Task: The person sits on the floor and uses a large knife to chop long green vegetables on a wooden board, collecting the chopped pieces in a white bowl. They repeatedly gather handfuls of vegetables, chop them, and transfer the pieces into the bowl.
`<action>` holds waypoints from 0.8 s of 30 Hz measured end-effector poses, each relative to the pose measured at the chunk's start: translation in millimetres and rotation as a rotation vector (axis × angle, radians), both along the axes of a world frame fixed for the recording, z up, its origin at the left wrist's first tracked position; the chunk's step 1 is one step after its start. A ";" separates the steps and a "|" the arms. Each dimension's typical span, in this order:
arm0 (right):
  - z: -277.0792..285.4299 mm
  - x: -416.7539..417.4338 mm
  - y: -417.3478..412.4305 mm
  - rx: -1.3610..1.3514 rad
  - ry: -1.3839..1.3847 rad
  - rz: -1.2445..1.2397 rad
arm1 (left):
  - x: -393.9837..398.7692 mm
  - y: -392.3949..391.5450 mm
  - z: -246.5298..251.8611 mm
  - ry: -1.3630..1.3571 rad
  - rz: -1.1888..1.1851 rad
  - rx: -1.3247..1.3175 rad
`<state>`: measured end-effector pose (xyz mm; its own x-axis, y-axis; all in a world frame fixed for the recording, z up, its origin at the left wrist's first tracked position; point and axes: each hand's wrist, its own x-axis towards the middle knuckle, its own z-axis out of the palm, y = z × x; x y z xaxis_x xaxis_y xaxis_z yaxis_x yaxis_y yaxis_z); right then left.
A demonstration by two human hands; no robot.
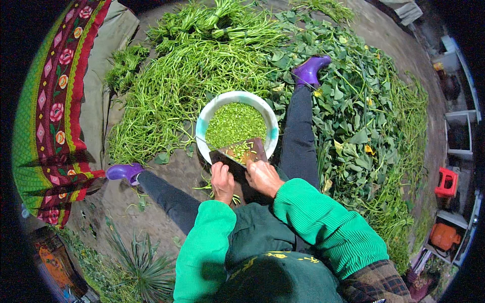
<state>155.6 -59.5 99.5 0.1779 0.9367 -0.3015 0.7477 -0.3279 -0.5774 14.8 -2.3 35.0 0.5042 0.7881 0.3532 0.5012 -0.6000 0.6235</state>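
A round white basin (204, 117) with turquoise patches stands between the person's legs, filled with finely chopped green stems (237, 123). Over its near rim lies a flat brown board or broad blade (258, 146), strewn with cut pieces, with a dark, straight-edged part at its left. My left hand (222, 182) is curled at the near side of that dark part; what its fingers hold is hidden. Just right of it, my right hand (264, 177) has its fingers bent against the near edge of the brown piece. A few stem bits lie below the hands.
Loose green stems (163, 102) and tied bundles (227, 30) spread beyond the basin. Heaped leafy vines (352, 110) lie to the right. My legs, in purple boots (310, 71), stretch around the basin. A flowered cloth (57, 110) hangs at left; a red stool (447, 182) stands far right.
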 end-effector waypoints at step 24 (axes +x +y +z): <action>31.8 12.3 -9.4 -0.121 -0.160 0.058 | 21.7 13.1 -7.0 0.045 -0.058 0.037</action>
